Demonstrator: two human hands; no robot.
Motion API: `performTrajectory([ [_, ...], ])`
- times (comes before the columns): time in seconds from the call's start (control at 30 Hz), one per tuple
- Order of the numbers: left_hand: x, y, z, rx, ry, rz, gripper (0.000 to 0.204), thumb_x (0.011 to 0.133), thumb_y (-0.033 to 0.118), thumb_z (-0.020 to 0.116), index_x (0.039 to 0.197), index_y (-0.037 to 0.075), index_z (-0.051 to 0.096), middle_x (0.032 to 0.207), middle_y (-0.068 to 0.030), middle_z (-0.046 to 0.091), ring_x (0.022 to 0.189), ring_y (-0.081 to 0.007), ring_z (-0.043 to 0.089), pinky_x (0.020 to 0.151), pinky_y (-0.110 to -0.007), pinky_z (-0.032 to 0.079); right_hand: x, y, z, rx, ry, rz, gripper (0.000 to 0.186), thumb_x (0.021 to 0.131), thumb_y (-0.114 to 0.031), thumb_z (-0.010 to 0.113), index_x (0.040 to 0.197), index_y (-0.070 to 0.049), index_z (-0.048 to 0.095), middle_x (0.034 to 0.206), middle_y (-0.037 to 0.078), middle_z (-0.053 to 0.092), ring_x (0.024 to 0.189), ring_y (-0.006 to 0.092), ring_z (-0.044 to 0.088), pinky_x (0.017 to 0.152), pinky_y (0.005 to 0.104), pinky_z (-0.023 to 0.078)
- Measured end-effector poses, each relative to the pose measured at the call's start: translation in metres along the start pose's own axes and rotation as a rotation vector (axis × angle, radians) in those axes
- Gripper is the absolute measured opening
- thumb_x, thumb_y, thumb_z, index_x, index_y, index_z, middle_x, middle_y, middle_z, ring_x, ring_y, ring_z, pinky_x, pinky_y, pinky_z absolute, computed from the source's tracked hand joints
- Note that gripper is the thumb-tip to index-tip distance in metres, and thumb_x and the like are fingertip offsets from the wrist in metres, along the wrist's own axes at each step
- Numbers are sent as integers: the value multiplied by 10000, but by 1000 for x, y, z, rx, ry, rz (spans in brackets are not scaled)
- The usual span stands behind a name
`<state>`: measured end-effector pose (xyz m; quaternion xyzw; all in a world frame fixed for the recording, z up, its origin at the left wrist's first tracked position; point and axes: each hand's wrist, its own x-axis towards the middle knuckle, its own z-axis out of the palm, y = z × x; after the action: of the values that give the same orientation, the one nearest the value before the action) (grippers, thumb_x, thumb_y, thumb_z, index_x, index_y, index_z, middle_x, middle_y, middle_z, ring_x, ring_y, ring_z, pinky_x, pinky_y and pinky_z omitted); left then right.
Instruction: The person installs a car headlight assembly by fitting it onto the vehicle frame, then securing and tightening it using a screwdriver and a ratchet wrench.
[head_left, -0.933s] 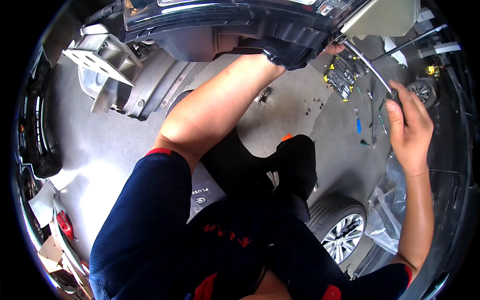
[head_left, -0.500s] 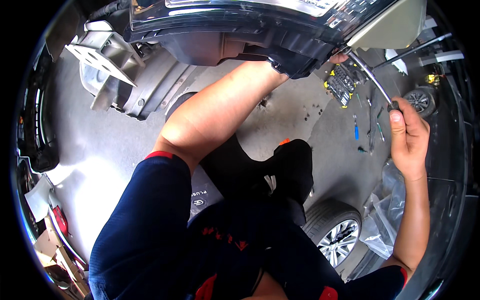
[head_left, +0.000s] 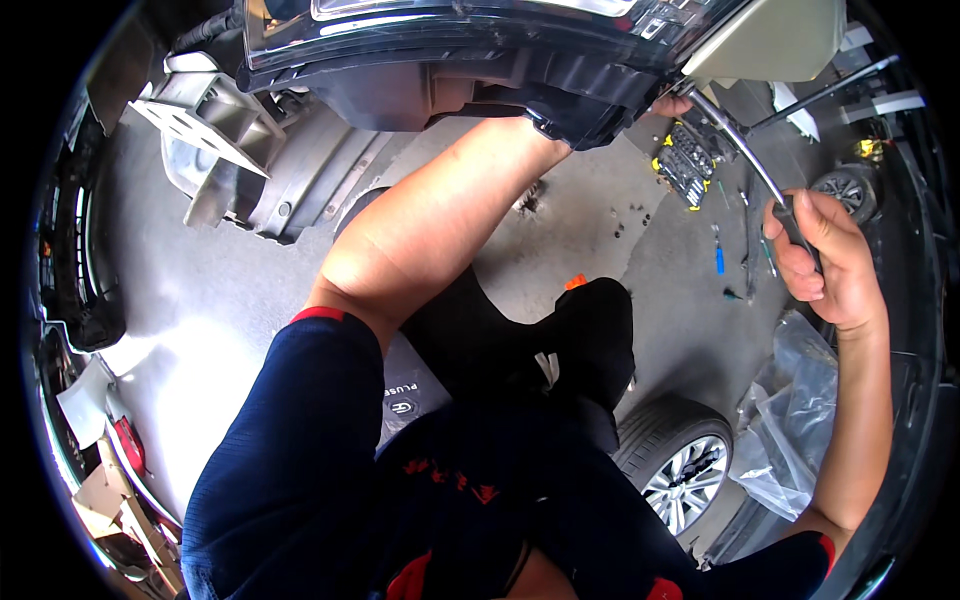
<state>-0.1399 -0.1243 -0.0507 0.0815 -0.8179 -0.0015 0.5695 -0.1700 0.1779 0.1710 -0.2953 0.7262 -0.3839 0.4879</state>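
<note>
A long-handled ratchet wrench (head_left: 742,148) slants from the underside of a headlight assembly (head_left: 480,35) down to the right. My right hand (head_left: 838,255) is closed round its dark grip, thumb along the handle. My left forearm passes behind the black plastic underside (head_left: 400,90) of the headlight, which hides most of that hand. Only the fingers of my left hand (head_left: 673,104) show, bent against the wrench's head. Whatever the wrench's head sits on is hidden. A pale body panel (head_left: 775,42) lies just above the wrench.
An open tool case (head_left: 684,165) and a blue-handled screwdriver (head_left: 719,259) lie on the floor. A wheel (head_left: 680,475) rests near my knee beside clear plastic sheeting (head_left: 790,430). Removed grey body parts (head_left: 215,130) stand at left; cardboard (head_left: 105,495) is at lower left.
My right hand has shifted slightly right and down, and its grip has turned, with the fingers now showing round the handle. The left arm has hardly moved.
</note>
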Motion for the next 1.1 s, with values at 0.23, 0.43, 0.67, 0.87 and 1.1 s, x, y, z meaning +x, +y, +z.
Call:
performTrajectory([
  [0.23,1,-15,-4,51,8,40,631,918,361,745,1432,81,509,1421,-168,547,1258,-322,526,1090,-490,408,-8,3,32,-210,198,-176,285,985,-280,673,1104,-24,640,755,-37,528,551,-1,400,453,175,306],
  [0.43,7,-5,-1,59,33,88,632,918,361,745,1433,82,507,1421,-167,547,1261,-322,525,1094,-490,404,6,44,28,-1329,691,-987,269,999,-186,657,1151,36,662,890,147,671,761,247,649,695,346,515],
  [0.67,11,-7,-6,107,57,117,634,918,361,745,1435,83,505,1421,-167,547,1263,-322,524,1099,-491,399,3,41,14,-727,446,-640,367,1042,-324,606,1131,28,654,715,37,605,558,116,534,499,280,427],
  [0.87,11,-5,-3,100,58,185,635,919,360,745,1437,84,504,1421,-166,547,1266,-322,522,1103,-492,395,3,9,-12,44,-41,2,447,1052,-443,540,1026,-11,651,597,-35,462,438,21,318,384,206,245],
  [1.1,23,-5,16,129,51,214,637,919,360,744,1439,85,502,1421,-166,548,1269,-322,521,1108,-492,390,4,37,20,-1477,719,-1126,243,974,-143,676,1159,14,654,925,127,657,806,250,654,693,357,519],
])
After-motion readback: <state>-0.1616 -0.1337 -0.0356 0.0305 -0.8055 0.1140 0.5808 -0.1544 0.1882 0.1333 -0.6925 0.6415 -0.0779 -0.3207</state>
